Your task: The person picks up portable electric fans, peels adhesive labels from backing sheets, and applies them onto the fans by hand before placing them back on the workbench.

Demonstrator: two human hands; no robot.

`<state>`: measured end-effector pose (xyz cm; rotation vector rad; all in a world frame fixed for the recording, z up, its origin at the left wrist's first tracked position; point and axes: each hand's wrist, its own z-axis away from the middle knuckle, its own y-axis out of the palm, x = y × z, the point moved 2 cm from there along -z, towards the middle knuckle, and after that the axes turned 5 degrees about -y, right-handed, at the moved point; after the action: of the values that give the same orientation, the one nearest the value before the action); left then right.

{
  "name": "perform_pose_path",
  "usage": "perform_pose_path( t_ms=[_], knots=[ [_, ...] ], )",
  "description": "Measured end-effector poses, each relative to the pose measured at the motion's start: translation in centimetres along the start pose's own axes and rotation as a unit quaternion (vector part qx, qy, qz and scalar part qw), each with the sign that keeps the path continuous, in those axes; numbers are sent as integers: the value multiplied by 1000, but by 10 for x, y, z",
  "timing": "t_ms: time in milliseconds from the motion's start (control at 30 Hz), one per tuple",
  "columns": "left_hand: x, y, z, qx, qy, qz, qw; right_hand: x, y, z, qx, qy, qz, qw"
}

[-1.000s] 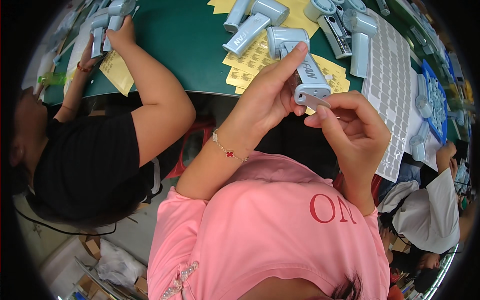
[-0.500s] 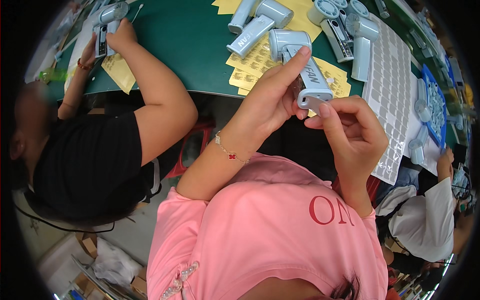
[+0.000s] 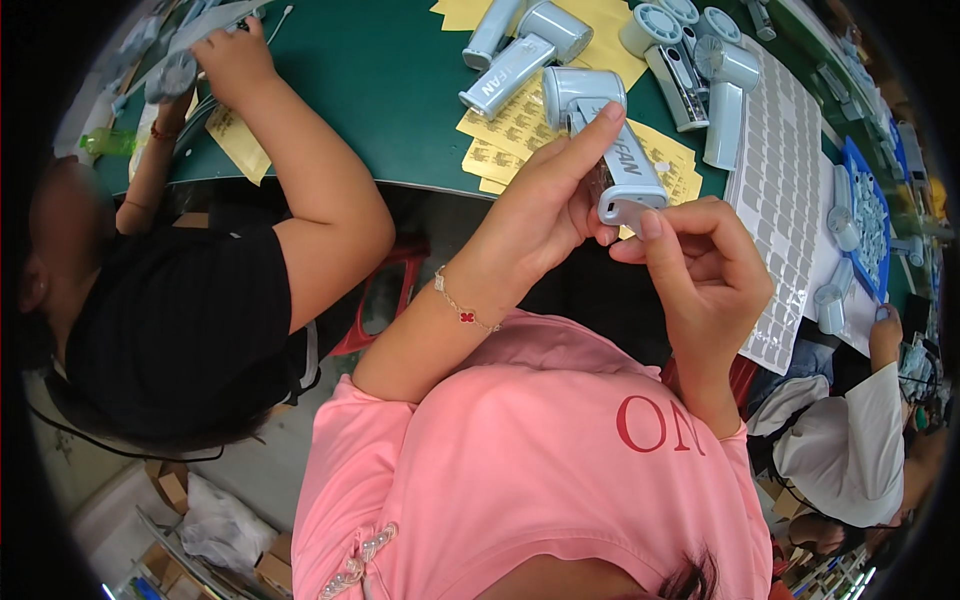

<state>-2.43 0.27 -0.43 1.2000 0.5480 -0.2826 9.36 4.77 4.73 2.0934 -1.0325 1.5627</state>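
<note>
Now a pink top (image 3: 530, 480) is filling the foreground, and past it the right hand (image 3: 715, 260) is pinching a thin grey piece (image 3: 632, 216) between thumb and fingers, against the base of a pale blue fan (image 3: 640, 178). The left hand (image 3: 555, 195) is gripping that fan by its handle, thumb lying along the front, and is holding it at the table's near edge, base toward the person. Beyond, yellow sheets (image 3: 490, 160) are lying on the green table (image 3: 380, 130), with more fans (image 3: 510, 75) resting on them. Rightward, a label sheet (image 3: 770, 200) is stretching beside other fans, and a blue tray (image 3: 848, 150) is holding small pale parts. Leftward, a co-worker in black (image 3: 170, 340) is reaching over the table, while another in white (image 3: 840, 440) is sitting far right
</note>
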Motion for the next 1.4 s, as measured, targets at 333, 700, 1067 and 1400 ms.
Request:
perform_pose_path(
  t_ms=[333, 700, 1067, 1400],
  knots=[
    [0, 0, 0, 19, 5, 0, 1000, -3, 1, 0, -2, -3, 9, 1000],
    [-2, 5, 5, -11, 36, -20, 999, -1, 5, 1, -47, -109, 161, 980],
    [6, 7, 11, 5, 23, -5, 1000, -9, 3, 14, -83, -186, 291, 935],
    [6, 5, 23, 69, -49, 3, 996, -5, -7, 10, 5, -43, 22, 999]
  ],
)
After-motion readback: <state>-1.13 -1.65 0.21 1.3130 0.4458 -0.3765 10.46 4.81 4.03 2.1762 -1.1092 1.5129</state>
